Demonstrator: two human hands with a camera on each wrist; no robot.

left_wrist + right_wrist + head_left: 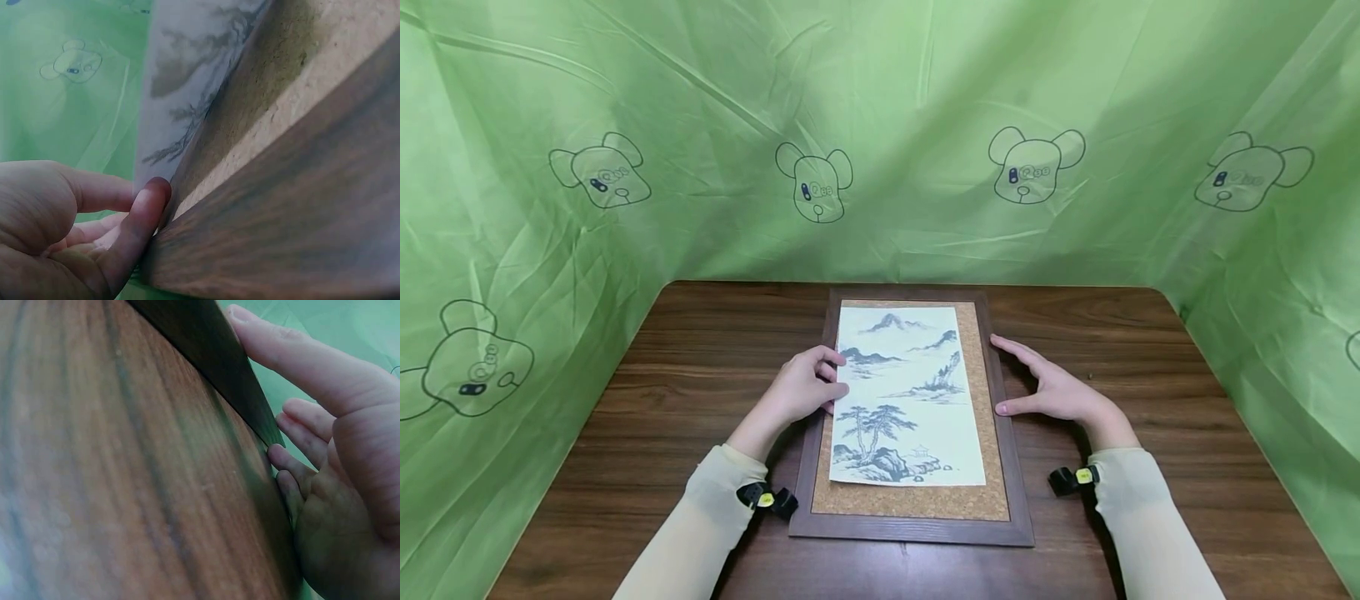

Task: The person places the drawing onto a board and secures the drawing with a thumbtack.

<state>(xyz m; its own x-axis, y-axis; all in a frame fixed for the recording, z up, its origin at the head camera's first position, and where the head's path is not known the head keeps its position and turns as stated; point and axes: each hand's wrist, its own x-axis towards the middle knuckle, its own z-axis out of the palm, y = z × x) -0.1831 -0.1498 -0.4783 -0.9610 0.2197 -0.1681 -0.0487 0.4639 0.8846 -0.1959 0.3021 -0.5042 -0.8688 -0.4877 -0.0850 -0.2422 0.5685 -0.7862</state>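
A brown wood-framed corkboard (pixel 917 502) lies flat on the table, one short side toward me. Over its cork is a white sheet of paper (pixel 887 388) with an ink landscape of mountains and pine trees, set a little left, so more cork shows at the right and bottom. My left hand (pixel 805 385) pinches the sheet's left edge; in the left wrist view the thumb (pixel 152 194) is on that edge and the paper stands off the cork. My right hand (pixel 1060 393), fingers spread, touches the right side of the frame (pixel 219 369) with thumb and fingertips.
The dark wood-grain table (pixel 700 350) extends to both sides of the board. A green curtain (pixel 895 100) with bear-head outlines hangs behind and along both sides. Black wrist cameras (pixel 767 498) sit on both wrists at the cream sleeves.
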